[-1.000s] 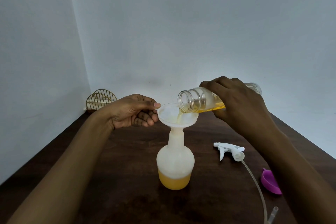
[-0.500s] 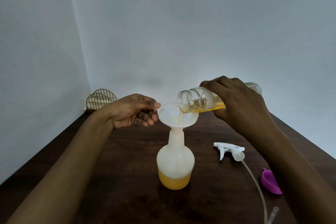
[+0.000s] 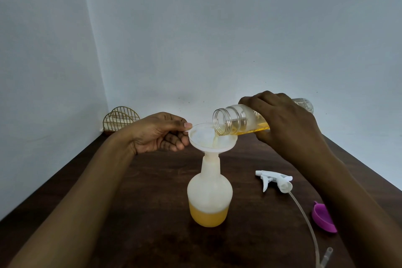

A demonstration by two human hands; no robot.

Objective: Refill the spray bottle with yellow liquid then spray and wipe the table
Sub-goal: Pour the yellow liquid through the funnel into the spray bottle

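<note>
While the right hand (image 3: 285, 126) grips the clear jar (image 3: 237, 121) tipped nearly level, mouth leftward over the funnel (image 3: 202, 137), the left hand (image 3: 159, 132) pinches the funnel's rim atop the upright spray bottle (image 3: 210, 193) on the table (image 3: 152, 213).

Marginally more yellow liquid (image 3: 208, 215) in spray bottle (image 3: 210, 189)

- Dark wood table (image 3: 152, 202), against two walls.
- Spray bottle (image 3: 210, 198) upright, mid-table.
- White trigger head (image 3: 274, 179) with tube (image 3: 304, 213) lying right of it.
- Purple cap (image 3: 323, 217) beside the tube.
- Gold wire rack (image 3: 120, 121), far corner.
</note>
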